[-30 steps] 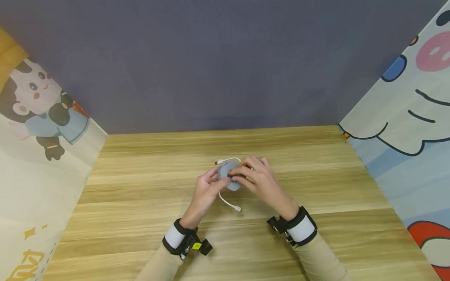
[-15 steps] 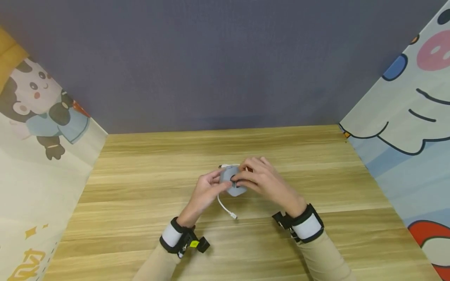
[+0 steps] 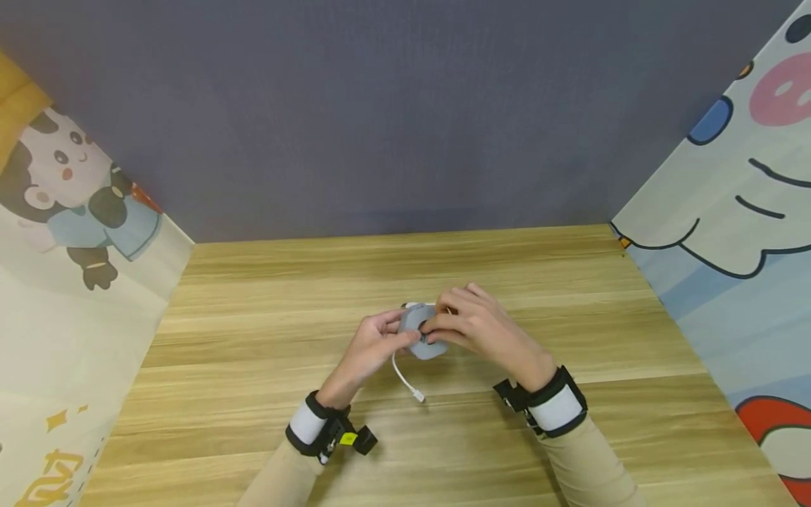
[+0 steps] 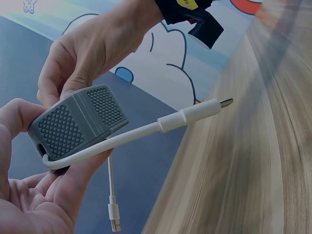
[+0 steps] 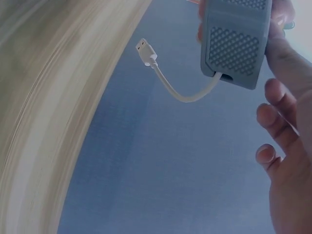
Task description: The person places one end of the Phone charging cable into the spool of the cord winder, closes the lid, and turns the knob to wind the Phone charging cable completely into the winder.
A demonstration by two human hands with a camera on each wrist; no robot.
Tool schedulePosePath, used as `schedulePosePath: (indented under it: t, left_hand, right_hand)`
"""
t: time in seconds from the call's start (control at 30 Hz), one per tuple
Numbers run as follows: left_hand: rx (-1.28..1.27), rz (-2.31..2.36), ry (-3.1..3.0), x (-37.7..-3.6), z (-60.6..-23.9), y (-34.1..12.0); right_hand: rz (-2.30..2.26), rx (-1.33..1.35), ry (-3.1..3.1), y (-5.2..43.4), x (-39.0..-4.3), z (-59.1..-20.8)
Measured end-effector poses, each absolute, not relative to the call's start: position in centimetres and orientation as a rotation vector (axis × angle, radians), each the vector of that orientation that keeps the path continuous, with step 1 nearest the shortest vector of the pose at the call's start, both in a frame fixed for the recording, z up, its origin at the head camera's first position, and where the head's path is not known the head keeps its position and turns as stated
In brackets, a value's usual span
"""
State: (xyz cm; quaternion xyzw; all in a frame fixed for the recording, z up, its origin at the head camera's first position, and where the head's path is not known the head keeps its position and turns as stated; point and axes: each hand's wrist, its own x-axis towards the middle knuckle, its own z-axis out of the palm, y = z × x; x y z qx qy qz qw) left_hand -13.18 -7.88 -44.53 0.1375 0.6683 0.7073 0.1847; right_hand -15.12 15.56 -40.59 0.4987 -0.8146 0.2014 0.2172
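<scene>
My left hand (image 3: 374, 345) holds a grey cable winder (image 3: 433, 351) by its side, fingers behind and thumb on the front face. The right hand (image 3: 478, 329) has its thumb and index finger pinched at the dark round centre of that face. Ridged grip panels cover the winder's edge (image 4: 58, 131). White cable leaves it at two ends: one ends in a plug with a metal tip (image 4: 190, 116), the other in a USB plug (image 5: 145, 52). In the head view the near cable end (image 3: 405, 380) hangs toward the person, and the far one is mostly behind the winder.
Both hands are over a wood-grain table (image 3: 266, 296). A dark grey panel (image 3: 405, 120) stands along its back edge, and cartoon-printed panels (image 3: 716, 211) line the sides. Black straps with cameras (image 3: 557, 405) are on both wrists.
The winder and both hands have shifted slightly right and toward the person. Less of the far cable shows beyond the winder. The near plug has moved a little left and closer to the person.
</scene>
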Motion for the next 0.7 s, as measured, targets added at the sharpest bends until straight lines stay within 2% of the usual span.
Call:
schedulePosePath:
  t: [0.7]
  left_hand:
    - [0.346, 2.069, 1.837, -12.90, -44.22, -7.42]
  right_hand:
    - [0.490, 1.272, -2.225, 15.40, -14.88, -40.97]
